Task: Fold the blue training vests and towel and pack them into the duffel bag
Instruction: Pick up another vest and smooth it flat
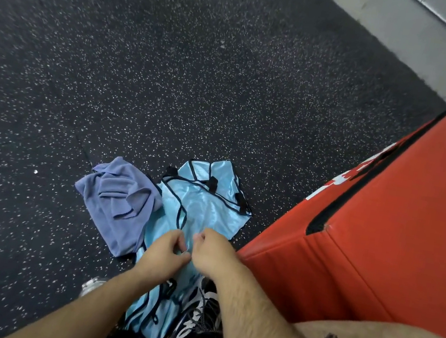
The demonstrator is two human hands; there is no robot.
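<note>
Your left hand (164, 250) and right hand (214, 251) both have curled fingers pinching the light-blue vests (204, 204), which lie just left of the red foam box (381, 239). The crumpled towel (119, 201) sits further left of that box, touching the vests.

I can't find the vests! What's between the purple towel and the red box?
The shiny blue vests lie there, right beside the towel; the head view shows it.

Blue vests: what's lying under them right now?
The blue vests lie on the speckled floor, towel beside them. Anything beneath the fabric is hidden; the left hand and right hand pinch and cover the middle.
</note>
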